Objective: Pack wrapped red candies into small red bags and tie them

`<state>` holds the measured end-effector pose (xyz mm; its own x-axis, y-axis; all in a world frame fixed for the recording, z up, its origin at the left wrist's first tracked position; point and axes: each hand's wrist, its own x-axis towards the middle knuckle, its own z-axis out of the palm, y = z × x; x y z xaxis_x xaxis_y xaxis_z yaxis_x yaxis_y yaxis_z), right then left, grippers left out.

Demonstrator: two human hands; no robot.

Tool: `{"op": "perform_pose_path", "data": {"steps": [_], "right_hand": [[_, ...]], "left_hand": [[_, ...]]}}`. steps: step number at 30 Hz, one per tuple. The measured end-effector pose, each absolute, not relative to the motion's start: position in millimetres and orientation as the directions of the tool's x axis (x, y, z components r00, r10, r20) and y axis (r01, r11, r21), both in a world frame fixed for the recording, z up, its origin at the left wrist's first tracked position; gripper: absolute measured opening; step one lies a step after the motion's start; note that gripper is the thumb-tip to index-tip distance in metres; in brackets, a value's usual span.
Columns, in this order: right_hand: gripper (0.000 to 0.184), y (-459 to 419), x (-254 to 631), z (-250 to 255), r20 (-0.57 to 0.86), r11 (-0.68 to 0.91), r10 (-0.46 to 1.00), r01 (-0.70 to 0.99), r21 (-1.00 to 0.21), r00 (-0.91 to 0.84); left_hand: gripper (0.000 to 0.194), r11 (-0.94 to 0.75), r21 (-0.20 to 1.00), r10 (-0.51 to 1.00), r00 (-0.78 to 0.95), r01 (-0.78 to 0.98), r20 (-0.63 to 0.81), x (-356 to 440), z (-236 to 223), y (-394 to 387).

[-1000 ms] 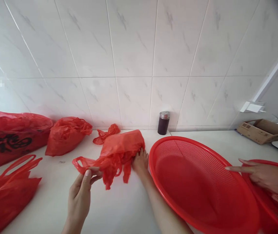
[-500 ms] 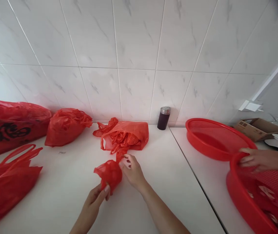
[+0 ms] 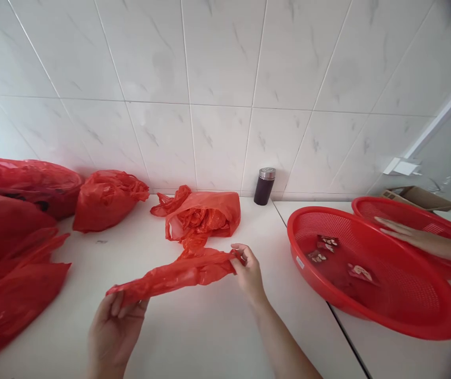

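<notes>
A thin red plastic bag [image 3: 178,275] is stretched lengthwise between my two hands, above the white table. My left hand [image 3: 117,321] grips its left end, the fingers pinched on the plastic. At the other end, the thumb and fingers of my right hand [image 3: 247,268] pinch the bag. Just behind it lies a larger red bag [image 3: 221,202] on its side, its mouth towards me and crumpled red plastic bags [image 3: 202,222] showing inside. Some of that plastic touches or overlaps the stretched bag; I cannot tell which.
A dark flask [image 3: 264,188] stands by the tiled wall. Full red bags [image 3: 105,202] line the left side. To the right, a red basket [image 3: 312,284] holds several small packets; a second red basket [image 3: 371,206] is behind it, with another person's hand [image 3: 419,239] at its rim.
My hands have moved apart, pulling the bunched bag out into a long strip. The basket with packets has come left, in front of the other basket. Another red bag has appeared at left.
</notes>
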<state>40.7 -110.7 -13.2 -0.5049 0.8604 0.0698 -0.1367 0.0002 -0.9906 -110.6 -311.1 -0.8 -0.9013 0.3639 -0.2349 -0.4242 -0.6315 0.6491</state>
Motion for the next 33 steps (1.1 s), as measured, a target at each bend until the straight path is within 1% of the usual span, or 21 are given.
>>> {"op": "perform_pose_path", "data": {"steps": [2,4,6,7,8,9,10,11,12,13,15,16,18,20,21,23,26,28,30,32,33], "right_hand": [[0.020,-104,52,-6,0.105,0.074,0.870,-0.082,-0.994,-0.482],[0.022,-98,62,1,0.131,0.134,0.881,-0.026,-0.991,-0.454],[0.027,-92,71,6,0.138,0.161,0.896,0.019,-0.987,-0.422],[0.027,-91,74,8,0.136,0.167,0.897,0.039,-0.985,-0.420],[0.026,-90,76,10,0.134,0.174,0.891,0.054,-0.983,-0.433],[0.025,-91,77,11,0.134,0.185,0.876,0.066,-0.981,-0.464],[0.024,-94,77,12,0.135,0.198,0.851,0.071,-0.978,-0.508],[0.025,-97,76,13,0.138,0.210,0.820,0.068,-0.975,-0.556],[0.026,-102,74,14,0.139,0.216,0.787,0.057,-0.975,-0.601],[0.028,-107,72,15,0.141,0.215,0.757,0.040,-0.976,-0.638],[0.030,-116,70,17,0.143,0.196,0.710,-0.001,-0.981,-0.689],[0.031,-120,71,18,0.139,0.179,0.689,-0.018,-0.984,-0.711],[0.029,-123,76,21,0.110,0.141,0.649,-0.023,-0.990,-0.753],[0.020,-121,87,25,0.045,0.094,0.617,0.016,-0.995,-0.786],[0.016,-119,94,27,0.015,0.073,0.600,0.037,-0.997,-0.800],[0.018,-114,107,32,0.000,0.079,0.553,0.053,-0.995,-0.833],[0.014,-105,117,33,0.039,0.232,0.454,0.076,-0.970,-0.890],[0.022,-100,115,28,0.068,0.363,0.499,0.137,-0.922,-0.864],[0.033,-96,109,19,0.140,0.471,0.635,0.238,-0.850,-0.760],[0.042,-91,104,9,0.221,0.533,0.739,0.351,-0.770,-0.636],[0.044,-90,103,6,0.242,0.544,0.762,0.392,-0.741,-0.601]], "left_hand": [[0.042,-0.536,0.738,0.313,-0.908,-0.411,-0.279,-115,-5,-309],[0.034,-0.319,0.876,0.322,-0.911,-0.362,-0.259,-115,-13,-307],[0.022,-0.057,0.979,0.377,-0.912,-0.197,-0.162,-107,-18,-305],[0.024,0.037,0.998,0.397,-0.916,-0.051,-0.061,-101,-18,-304],[0.034,0.100,0.987,0.399,-0.914,0.128,0.078,-94,-16,-303],[0.044,0.136,0.936,0.390,-0.886,0.323,0.250,-85,-13,-302],[0.049,0.154,0.848,0.383,-0.822,0.507,0.422,-76,-8,-299],[0.048,0.163,0.736,0.395,-0.727,0.658,0.562,-67,-3,-296],[0.042,0.169,0.619,0.434,-0.622,0.767,0.652,-59,1,-292],[0.033,0.178,0.516,0.496,-0.529,0.838,0.689,-52,3,-286],[0.018,0.193,0.380,0.664,-0.405,0.905,0.629,-45,1,-274],[0.018,0.210,0.353,0.744,-0.384,0.912,0.547,-46,-3,-269],[0.022,0.281,0.368,0.848,-0.409,0.886,0.338,-55,-12,-261],[0.024,0.394,0.404,0.845,-0.499,0.826,0.195,-72,-19,-261],[0.024,0.456,0.403,0.812,-0.556,0.794,0.176,-82,-21,-264],[0.022,0.567,0.358,0.728,-0.655,0.742,0.204,-103,-19,-271],[0.025,0.681,0.275,0.642,-0.734,0.679,0.223,-126,-11,-282],[0.029,0.692,0.250,0.650,-0.735,0.677,0.191,-133,-9,-284],[0.035,0.673,0.255,0.686,-0.715,0.694,0.137,-131,-10,-283],[0.045,0.621,0.312,0.739,-0.670,0.719,0.071,-127,-14,-282],[0.049,0.578,0.368,0.774,-0.632,0.728,0.034,-125,-16,-283]]}}
